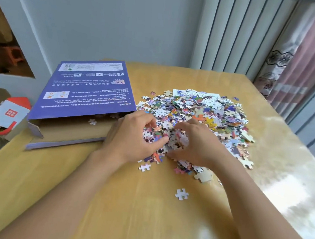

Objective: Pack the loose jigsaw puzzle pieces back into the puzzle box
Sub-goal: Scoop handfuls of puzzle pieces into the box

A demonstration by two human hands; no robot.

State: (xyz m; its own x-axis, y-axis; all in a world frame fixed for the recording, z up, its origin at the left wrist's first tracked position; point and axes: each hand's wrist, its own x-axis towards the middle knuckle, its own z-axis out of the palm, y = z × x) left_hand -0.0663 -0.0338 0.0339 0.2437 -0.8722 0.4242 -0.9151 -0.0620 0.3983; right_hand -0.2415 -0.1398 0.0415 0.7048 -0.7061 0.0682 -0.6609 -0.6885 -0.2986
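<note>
Cupping curled fingers together, the left hand [131, 136] and right hand [195, 142] gather a clump from the colourful heap of loose cardboard jigsaw pieces [198, 112] beside the open purple cardboard puzzle box [89, 90].

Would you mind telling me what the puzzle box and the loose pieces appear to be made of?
Puzzle box: likely cardboard, its purple lid printed and slightly glossy, with a plain brown inside. Puzzle pieces: probably thin die-cut card, some showing colour, others white or tan.

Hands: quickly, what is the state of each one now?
Left hand: curled around puzzle pieces from the pile.
Right hand: also curled around puzzle pieces.
</note>
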